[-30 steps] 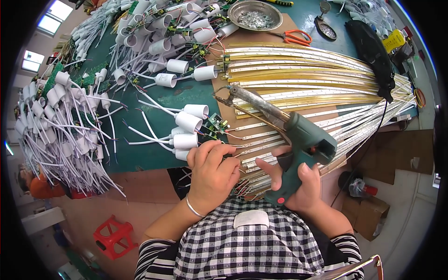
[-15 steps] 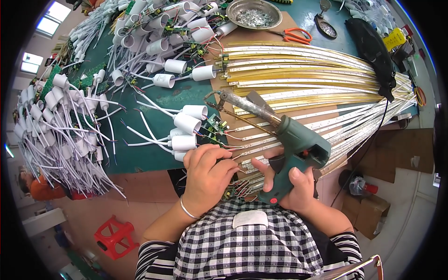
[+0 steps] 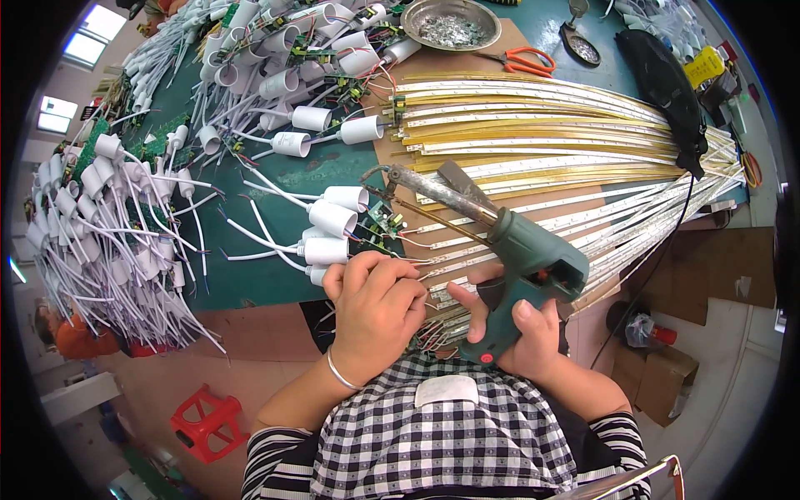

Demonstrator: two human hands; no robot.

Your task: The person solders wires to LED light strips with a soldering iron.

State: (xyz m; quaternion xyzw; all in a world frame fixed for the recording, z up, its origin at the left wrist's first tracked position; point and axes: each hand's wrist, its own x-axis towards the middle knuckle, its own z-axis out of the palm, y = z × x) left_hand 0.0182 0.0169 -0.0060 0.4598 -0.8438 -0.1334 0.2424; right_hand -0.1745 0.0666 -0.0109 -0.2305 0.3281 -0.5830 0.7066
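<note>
My right hand (image 3: 536, 333) is wrapped round the grip of a green soldering gun (image 3: 530, 250), whose metal barrel points up and left over the bench. My left hand (image 3: 377, 310) is closed, fingers curled down beside thin wires at the left ends of the nearer LED strips (image 3: 575, 218); its fingertips hide whatever they hold. Just above that hand lie several white plastic end caps (image 3: 326, 250) with white leads. A small green circuit board (image 3: 386, 218) sits by the gun's tip. More boards and wires (image 3: 433, 335) gather between my hands at the bench edge.
Piles of white caps with leads (image 3: 108, 225) cover the bench's left side. Toward the back are a metal bowl (image 3: 451, 43) of scraps and orange-handled pliers (image 3: 531, 62). A black cloth bundle (image 3: 667, 96) lies across the strips. A red stool (image 3: 208, 423) stands below left.
My left hand has shifted slightly down, its fingers curling further over the wires. The soldering gun has tilted and dropped a little in my right hand.
</note>
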